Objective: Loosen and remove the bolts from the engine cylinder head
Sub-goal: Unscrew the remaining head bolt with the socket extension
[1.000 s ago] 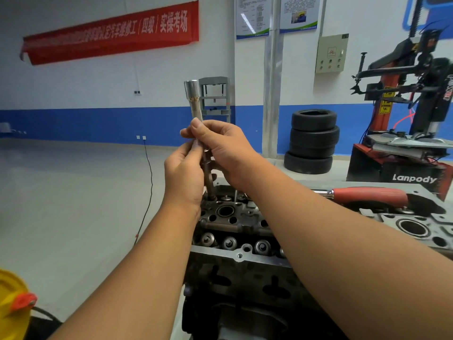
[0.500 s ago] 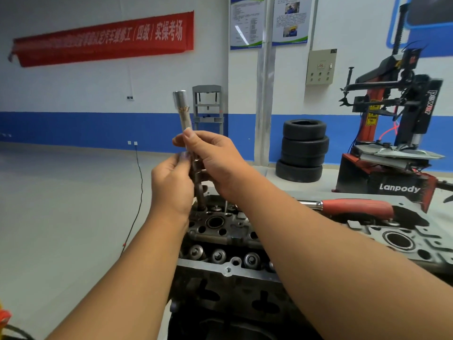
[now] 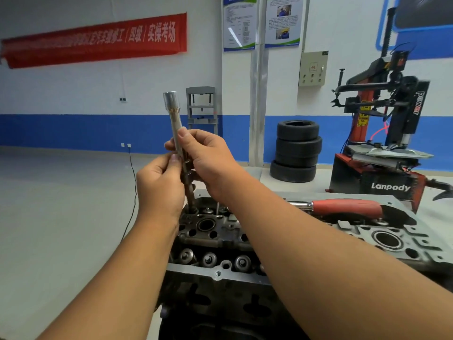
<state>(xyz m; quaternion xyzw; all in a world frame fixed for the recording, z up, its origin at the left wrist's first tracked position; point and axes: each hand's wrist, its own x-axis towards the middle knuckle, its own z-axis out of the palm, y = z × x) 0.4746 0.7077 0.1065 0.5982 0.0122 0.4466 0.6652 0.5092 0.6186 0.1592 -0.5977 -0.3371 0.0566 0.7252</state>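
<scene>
Since a second ago my hands have kept their pinch on the tool, and the whole scene has slid lower and left in my view as my head lifted. I am at the unscrewing step: the long socket extension [image 3: 176, 123] stands nearly upright, its lower end down in a bolt hole at the far left of the cylinder head [image 3: 215, 231], so I judge this bolt is already loose and being spun out by hand. My left hand [image 3: 159, 185] pinches the shaft between thumb and curled fingers, just below my right hand [image 3: 208, 158], whose thumb and fingers pinch it higher up. The bolt itself is hidden. Next I should keep twirling, then lift straight up. The red-handled ratchet [image 3: 348, 207] lies on the head to the right.
</scene>
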